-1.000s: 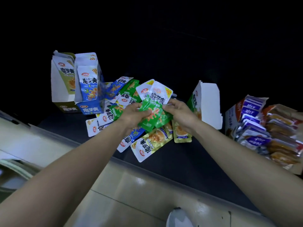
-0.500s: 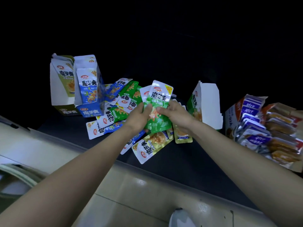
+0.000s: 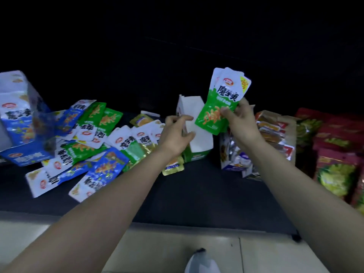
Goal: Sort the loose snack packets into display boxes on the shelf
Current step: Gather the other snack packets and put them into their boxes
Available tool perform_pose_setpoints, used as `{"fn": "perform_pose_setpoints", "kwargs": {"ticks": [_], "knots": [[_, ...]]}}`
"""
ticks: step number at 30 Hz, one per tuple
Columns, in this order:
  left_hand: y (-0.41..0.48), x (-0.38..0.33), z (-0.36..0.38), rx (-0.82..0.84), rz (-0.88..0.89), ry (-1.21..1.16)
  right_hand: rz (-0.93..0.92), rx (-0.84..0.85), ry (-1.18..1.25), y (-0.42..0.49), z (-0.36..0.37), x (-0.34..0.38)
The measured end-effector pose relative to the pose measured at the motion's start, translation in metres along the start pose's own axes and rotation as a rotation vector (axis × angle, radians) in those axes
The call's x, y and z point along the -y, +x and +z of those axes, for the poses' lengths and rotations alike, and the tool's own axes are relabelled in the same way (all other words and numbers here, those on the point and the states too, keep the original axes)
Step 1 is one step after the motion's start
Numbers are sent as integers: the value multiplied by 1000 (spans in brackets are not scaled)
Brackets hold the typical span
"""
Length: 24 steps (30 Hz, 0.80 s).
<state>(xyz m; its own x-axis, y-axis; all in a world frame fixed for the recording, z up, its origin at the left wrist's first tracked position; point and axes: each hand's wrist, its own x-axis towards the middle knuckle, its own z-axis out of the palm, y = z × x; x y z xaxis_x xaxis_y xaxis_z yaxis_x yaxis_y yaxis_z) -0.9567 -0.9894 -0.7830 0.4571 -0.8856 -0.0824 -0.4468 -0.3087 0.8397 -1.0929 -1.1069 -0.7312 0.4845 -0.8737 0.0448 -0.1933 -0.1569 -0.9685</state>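
Observation:
My right hand (image 3: 243, 120) pinches a small stack of green snack packets (image 3: 222, 101), held upright above the shelf. Just below and left of them stands the green-and-white display box (image 3: 199, 138), its white flap towards me. My left hand (image 3: 176, 133) hovers in front of that box with fingers loosely curled and nothing in them. A heap of loose green, blue and yellow packets (image 3: 94, 142) lies on the dark shelf (image 3: 197, 190) to the left. A blue display box (image 3: 17, 119) stands at the far left.
Right of the green box stands an opened box of blue-white packets (image 3: 236, 154), then a box of orange packets (image 3: 273, 133) and red-green snack bags (image 3: 334, 154). The pale shelf edge (image 3: 177, 229) runs along the front. My shoe (image 3: 201, 261) shows on the floor below.
Both hands held the green packets over the heap. Now my right hand alone has lifted them up and right over the green box, my left hand has let go, and the view has shifted right.

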Motion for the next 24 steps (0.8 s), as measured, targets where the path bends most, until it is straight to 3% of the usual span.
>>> {"fn": "perform_pose_setpoints", "kwargs": {"ticks": [6, 11, 17, 24], "knots": [[2, 5, 16, -66, 50, 130, -33, 4, -3, 7, 16, 2], [-6, 8, 5, -154, 39, 177, -95, 55, -171, 11, 33, -9], [-5, 3, 10, -184, 75, 172, -188, -44, -352, 11, 34, -31], [-2, 9, 16, -88, -28, 227, -188, -125, -522, 11, 22, -41]]}}
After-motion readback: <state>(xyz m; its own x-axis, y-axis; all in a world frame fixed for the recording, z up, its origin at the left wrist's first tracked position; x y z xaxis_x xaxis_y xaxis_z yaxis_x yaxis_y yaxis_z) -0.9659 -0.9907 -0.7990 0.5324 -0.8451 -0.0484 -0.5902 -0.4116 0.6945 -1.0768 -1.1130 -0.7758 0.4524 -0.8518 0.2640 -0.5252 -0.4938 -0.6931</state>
